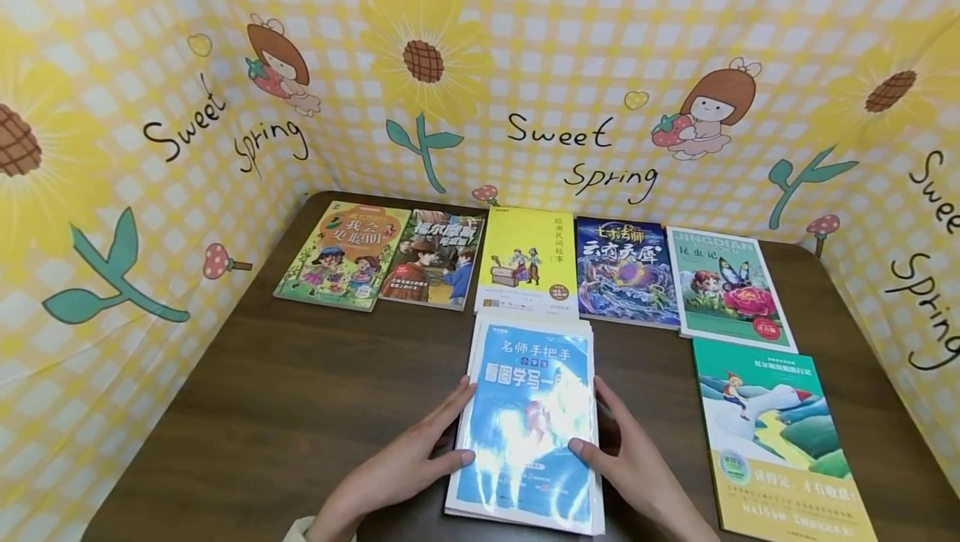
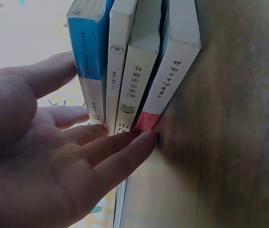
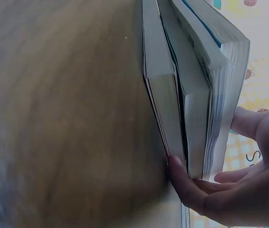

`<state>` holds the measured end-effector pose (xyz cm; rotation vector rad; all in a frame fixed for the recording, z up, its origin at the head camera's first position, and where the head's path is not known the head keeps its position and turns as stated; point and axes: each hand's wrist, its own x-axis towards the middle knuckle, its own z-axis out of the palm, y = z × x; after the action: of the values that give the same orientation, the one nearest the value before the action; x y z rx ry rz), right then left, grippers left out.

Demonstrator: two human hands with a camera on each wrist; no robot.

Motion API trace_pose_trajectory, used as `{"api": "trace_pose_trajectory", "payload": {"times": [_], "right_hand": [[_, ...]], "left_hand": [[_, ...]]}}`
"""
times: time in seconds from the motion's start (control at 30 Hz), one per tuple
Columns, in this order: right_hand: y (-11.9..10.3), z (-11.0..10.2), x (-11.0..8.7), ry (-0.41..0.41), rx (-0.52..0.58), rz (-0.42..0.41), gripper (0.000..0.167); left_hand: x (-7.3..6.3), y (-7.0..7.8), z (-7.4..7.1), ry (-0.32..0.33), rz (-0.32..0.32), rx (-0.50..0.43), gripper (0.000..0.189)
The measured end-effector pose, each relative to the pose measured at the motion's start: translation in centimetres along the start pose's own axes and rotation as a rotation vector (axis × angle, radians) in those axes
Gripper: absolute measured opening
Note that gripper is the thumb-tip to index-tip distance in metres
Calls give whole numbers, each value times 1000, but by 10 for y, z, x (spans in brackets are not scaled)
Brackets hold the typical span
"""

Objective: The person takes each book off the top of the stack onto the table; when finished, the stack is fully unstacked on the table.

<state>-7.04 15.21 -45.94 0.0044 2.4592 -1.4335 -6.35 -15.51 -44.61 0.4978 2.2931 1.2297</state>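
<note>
A stack of several books [image 1: 525, 425] lies on the table in front of me, topped by a glossy blue-and-white book [image 1: 517, 475]. At its left side my left hand [image 1: 420, 450] touches the spines [image 2: 143, 71] with nearly straight fingers, its thumb on the top cover's edge. Opposite, my right hand [image 1: 630, 450] rests against the page edges [image 3: 196, 128], its thumb also on the top cover. Both wrist views show the books layered and slightly uneven. Directly beyond the stack is a yellow book [image 1: 525, 263].
Flat along the table's back lie a green-orange book [image 1: 341, 258], a detective-style book [image 1: 431, 258], a purple-blue book [image 1: 628, 271] and a butterfly book [image 1: 727, 288]. A green-yellow book [image 1: 780, 442] lies at right on the brown table [image 1: 300, 392]. Checked cloth [image 1: 525, 42] surrounds it.
</note>
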Motion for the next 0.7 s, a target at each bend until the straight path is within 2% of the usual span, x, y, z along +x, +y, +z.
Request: {"api": "trace_pose_trajectory", "payload": {"times": [0.27, 0.47, 0.7], "right_hand": [[-1, -8, -1, -19, 12, 21, 92], [4, -14, -4, -24, 32, 42, 89], [9, -24, -9, -82, 182, 60, 87]], "left_hand": [[0, 2, 1, 16, -28, -10, 77], [0, 0, 1, 12, -9, 11, 77], [-1, -2, 0, -14, 37, 31, 73]]}}
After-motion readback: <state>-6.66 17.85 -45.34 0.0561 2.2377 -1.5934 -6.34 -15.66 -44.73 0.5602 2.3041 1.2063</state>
